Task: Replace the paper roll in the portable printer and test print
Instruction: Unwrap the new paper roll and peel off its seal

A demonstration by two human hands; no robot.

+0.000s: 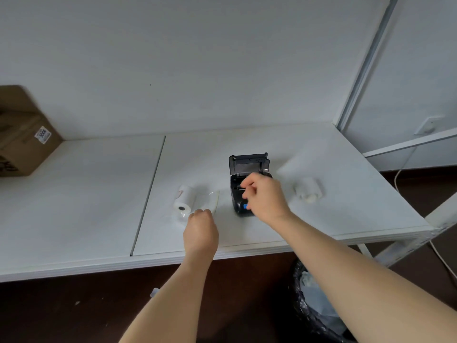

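Printer (243, 191) sits lid-up mid-bench, my right hand (265, 196) curled over its bay, can't tell if it's holding anything, left hand (200, 230) fisted by the new roll (183, 200) at 9 o'clock, so drop it in square.

— Where are the hands?

— Both bare forearms come in from the bottom edge. The left hand (200, 231) sits at about seven o'clock from the right hand (265, 196), well apart from it.

— And the fingers?

— The left is curled into a loose fist, knuckles up. The right's fingers bend downward, fingertips drawn together; whether they pinch anything, I can't tell.
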